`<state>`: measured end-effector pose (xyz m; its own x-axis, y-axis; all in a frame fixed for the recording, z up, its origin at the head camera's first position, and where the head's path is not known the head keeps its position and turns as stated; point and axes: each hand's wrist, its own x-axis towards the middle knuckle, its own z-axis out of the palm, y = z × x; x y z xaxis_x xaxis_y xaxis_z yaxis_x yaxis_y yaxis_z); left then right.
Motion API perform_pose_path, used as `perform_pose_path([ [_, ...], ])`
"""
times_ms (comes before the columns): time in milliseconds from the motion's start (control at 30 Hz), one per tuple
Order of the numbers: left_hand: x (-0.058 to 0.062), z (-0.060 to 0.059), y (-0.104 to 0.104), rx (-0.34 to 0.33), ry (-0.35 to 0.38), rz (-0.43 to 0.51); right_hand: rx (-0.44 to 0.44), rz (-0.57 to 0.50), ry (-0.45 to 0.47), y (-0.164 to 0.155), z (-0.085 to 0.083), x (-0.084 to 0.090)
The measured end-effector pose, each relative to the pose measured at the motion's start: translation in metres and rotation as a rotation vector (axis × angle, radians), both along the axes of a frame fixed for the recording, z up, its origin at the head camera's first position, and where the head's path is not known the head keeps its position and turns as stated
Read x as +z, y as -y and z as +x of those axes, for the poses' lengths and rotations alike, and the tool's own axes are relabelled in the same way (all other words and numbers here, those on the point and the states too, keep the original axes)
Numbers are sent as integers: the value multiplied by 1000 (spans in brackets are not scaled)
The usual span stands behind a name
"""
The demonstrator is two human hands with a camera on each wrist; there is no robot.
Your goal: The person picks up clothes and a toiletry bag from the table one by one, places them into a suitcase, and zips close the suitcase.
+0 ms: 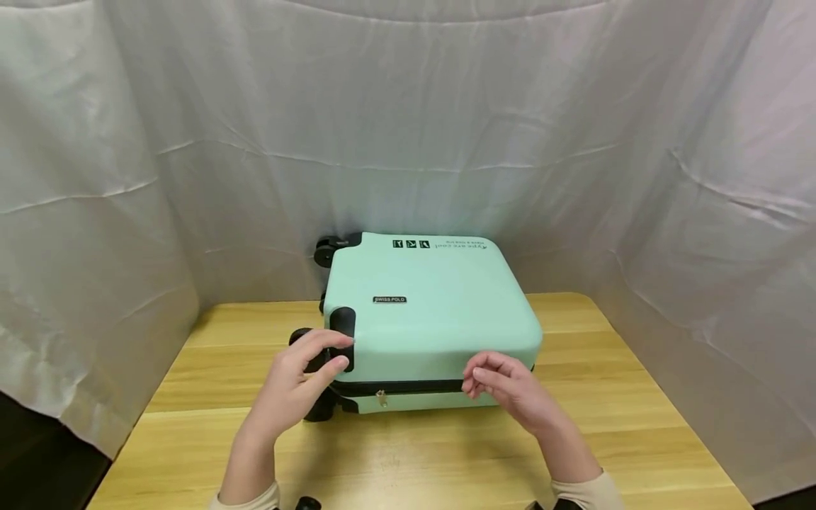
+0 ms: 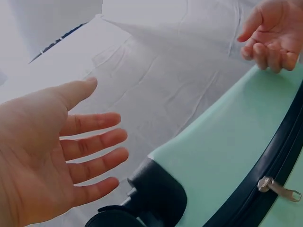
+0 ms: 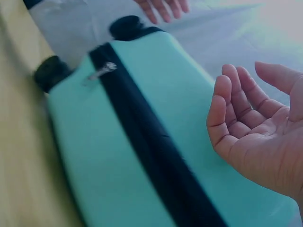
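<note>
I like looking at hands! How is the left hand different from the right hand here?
The left hand is by the suitcase's black wheel corner; the right hand is farther along the zip edge. The left hand's fingers are straighter; the right hand's curl loosely. Both hold nothing.

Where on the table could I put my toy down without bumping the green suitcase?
The wooden table is bare right of the mint suitcase, up to the white cloth backdrop. There is also bare wood left of it, and along the near edge between the two arms. It is crowded at the suitcase's near side, where the left hand and right hand hover.
</note>
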<state>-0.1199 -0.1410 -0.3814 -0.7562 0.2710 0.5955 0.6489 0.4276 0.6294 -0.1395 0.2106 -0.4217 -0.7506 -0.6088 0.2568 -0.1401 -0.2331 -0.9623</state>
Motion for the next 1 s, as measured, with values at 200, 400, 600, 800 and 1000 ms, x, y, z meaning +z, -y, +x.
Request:
perform_pose_path([
  [200, -3, -1, -5, -178, 84, 4, -91, 16, -87, -20, -1, 10],
  [400, -9, -6, -15, -333, 222, -41, -202, -12, -167, -37, -2, 15],
  [600, -17, -10, -30, -442, 362, -87, -366, -70, -225, -46, 2, 20],
  [800, -29, -16, -51, -540, 458, -126, -539, -1, -311, -49, 4, 23],
  [1000, -42, -20, -71, -632, 529, -147, -665, 172, -510, -48, -4, 21],
])
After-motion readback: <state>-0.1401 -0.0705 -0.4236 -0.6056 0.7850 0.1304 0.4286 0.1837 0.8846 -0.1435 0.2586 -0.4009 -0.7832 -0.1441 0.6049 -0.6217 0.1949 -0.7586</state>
